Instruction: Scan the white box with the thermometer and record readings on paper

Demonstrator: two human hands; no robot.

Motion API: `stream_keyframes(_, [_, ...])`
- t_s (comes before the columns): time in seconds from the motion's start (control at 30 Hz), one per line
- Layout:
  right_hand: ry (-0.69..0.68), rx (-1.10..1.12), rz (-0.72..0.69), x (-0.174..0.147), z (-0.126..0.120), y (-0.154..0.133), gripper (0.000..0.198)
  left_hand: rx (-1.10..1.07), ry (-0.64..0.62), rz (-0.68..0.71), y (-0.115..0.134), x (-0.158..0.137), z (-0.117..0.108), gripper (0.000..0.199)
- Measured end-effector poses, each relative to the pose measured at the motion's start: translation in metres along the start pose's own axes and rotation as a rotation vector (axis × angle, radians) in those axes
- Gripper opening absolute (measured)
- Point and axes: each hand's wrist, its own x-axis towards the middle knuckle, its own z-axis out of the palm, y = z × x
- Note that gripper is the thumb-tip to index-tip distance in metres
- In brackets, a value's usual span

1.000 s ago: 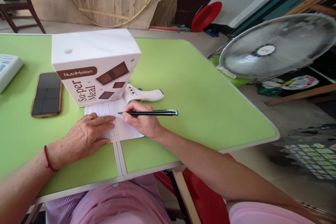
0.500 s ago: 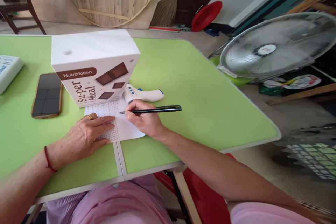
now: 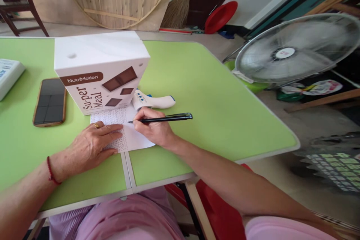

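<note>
A sheet of paper (image 3: 137, 138) lies on the green table, its left part covered with dense rows of handwriting and its right part blank. My left hand (image 3: 94, 140) rests on the written part, fingers stretched out, a gold ring on one finger. Pinched in my right hand (image 3: 153, 127) is a black pen (image 3: 171, 117), its tip at the right edge of the writing. Just beyond the sheet stands a white box (image 3: 104, 75) marked "NutriMotion Super Meal", covering the paper's far edge. A white and blue handheld thermometer (image 3: 154, 101) lies right of the box, partly behind it.
A phone (image 3: 50, 101) in a brown-edged case lies left of the box. Farther left is a white carton (image 3: 9, 77). The green table (image 3: 219, 101) has a metal-trimmed edge. Beyond its right side stands a large fan (image 3: 298, 50); a red basin (image 3: 221, 17) leans behind.
The pen's back end has shifted very slightly left, and its tip has moved slightly along the writing. My left hand, the paper and the box stay in place.
</note>
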Motion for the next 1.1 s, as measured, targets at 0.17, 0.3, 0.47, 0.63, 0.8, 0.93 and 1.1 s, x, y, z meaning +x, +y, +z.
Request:
stream_keyframes(0.17, [0.014,-0.013,0.007,0.0005,-0.0013,-0.0011,0.012,-0.003,0.016,0.005,-0.0003,-0.0007,-0.0001,0.034])
stream_keyframes(0.3, [0.038,0.015,-0.004,-0.0001,0.0017,-0.0006,0.011,-0.016,0.011,0.002,0.0003,0.0,-0.0005,0.034])
stream_keyframes(0.47, [0.028,0.026,-0.013,-0.0007,0.003,0.001,0.011,-0.011,0.016,0.006,0.0006,0.0,-0.0007,0.035])
stream_keyframes(0.63, [0.014,0.021,-0.008,-0.0012,0.0026,0.001,0.011,0.0,0.026,0.021,0.0003,-0.0003,0.001,0.035])
stream_keyframes(0.8, [0.003,0.027,-0.011,-0.0012,0.0023,0.0015,0.011,0.004,0.021,0.01,0.0003,0.0,0.0017,0.035])
stream_keyframes(0.93, [-0.003,0.026,-0.022,-0.0012,0.0019,0.0023,0.011,-0.01,0.007,0.004,0.0006,0.0003,0.0006,0.035])
stream_keyframes(1.1, [-0.011,-0.012,0.009,-0.0012,0.0009,0.0021,0.01,-0.007,-0.004,0.0,0.0005,0.0004,-0.0009,0.035])
